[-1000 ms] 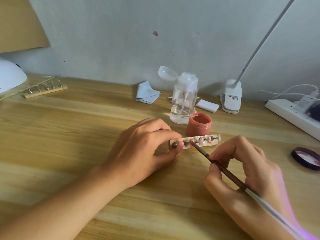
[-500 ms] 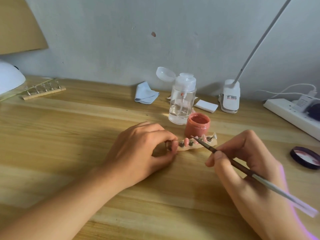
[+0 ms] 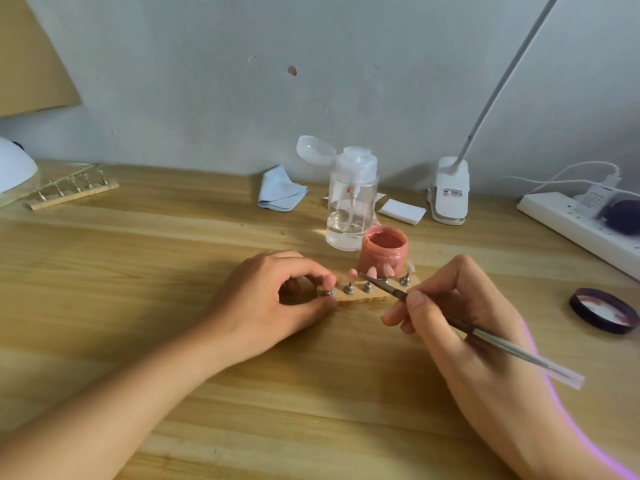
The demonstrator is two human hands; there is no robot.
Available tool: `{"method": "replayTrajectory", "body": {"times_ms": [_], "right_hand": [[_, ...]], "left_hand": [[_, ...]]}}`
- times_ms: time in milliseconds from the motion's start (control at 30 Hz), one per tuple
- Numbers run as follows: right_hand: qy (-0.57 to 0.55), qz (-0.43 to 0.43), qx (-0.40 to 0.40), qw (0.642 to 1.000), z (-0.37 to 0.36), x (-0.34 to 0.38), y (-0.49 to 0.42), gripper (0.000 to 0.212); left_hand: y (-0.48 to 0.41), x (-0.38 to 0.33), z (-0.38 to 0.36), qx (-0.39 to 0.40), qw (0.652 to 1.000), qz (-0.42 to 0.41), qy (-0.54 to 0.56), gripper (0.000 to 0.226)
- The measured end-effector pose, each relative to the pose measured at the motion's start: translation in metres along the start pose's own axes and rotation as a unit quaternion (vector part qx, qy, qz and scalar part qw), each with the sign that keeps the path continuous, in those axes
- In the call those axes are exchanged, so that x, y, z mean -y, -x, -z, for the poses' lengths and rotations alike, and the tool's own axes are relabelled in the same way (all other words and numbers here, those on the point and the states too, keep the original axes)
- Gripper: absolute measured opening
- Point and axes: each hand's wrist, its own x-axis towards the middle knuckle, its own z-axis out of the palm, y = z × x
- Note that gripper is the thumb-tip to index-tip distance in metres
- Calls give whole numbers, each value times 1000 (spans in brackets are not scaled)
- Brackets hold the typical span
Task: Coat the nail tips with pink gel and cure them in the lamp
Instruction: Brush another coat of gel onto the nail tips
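A wooden holder strip (image 3: 360,298) with a row of nail tips (image 3: 352,274) on metal pegs is seen at the middle of the wooden table (image 3: 138,271). Its left end is pinched between thumb and forefinger of the left hand (image 3: 273,299). Several tips are coated pink; the rightmost looks pale.

A thin brush (image 3: 485,336) is gripped like a pen by the right hand (image 3: 464,327), and its point is laid among the middle tips; contact cannot be told.

Just beyond the strip an open jar of pink gel (image 3: 382,252) is placed, and behind it a clear pump bottle (image 3: 351,199) with its cap flipped up. A dark jar lid (image 3: 604,310) lies at the right.

At the far right a clip lamp base (image 3: 450,192) carries a label whose print cannot be read, beside a white power strip (image 3: 581,230). A white curing lamp (image 3: 14,168) is cut off at the far left edge, and a second peg strip (image 3: 72,194) lies near it.
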Motion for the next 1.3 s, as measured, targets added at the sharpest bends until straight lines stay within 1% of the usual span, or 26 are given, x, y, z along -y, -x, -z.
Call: {"method": "replayTrajectory", "body": {"times_ms": [133, 233, 333, 433, 533, 833, 900, 967, 1067, 1133, 1200, 1233, 1300], "right_hand": [[9, -1, 12, 1000, -1, 1, 0, 16], [5, 7, 13, 1000, 0, 1, 0, 8], [10, 13, 28, 999, 0, 0, 1, 9], [6, 13, 21, 1000, 0, -1, 1, 8], [-4, 17, -3, 1000, -1, 0, 1, 8], [13, 12, 17, 1000, 0, -1, 0, 21], [9, 23, 4, 1000, 0, 0, 1, 17], [11, 43, -27, 999, 1, 2, 2, 8], [23, 74, -59, 995, 2, 6, 2, 17], [62, 96, -56, 992, 1, 8, 2, 18], [67, 100, -46, 992, 3, 10, 3, 10], [65, 97, -41, 992, 3, 10, 3, 9], [69, 91, -45, 992, 6, 12, 3, 15]], "left_hand": [[0, 2, 0, 1, 1000, -1, -6, 17], [0, 2, 0, 0, 1000, -6, -7, 18], [0, 2, 0, -2, 1000, -4, -4, 15], [0, 2, 0, -1, 1000, -3, -6, 15], [0, 2, 0, -2, 1000, -3, -17, 17], [1, 1, 0, -11, 999, -12, -28, 15], [1, 1, -1, -11, 999, -12, -28, 14], [1, 1, -1, -14, 999, -12, -34, 15], [2, 2, -1, -24, 999, -5, -30, 10], [1, 2, -1, -28, 999, 1, -26, 10], [1, 2, -1, -28, 999, 5, -33, 14], [1, 2, -1, -28, 999, 5, -39, 15], [1, 3, -1, -32, 998, 2, -44, 14]]}}
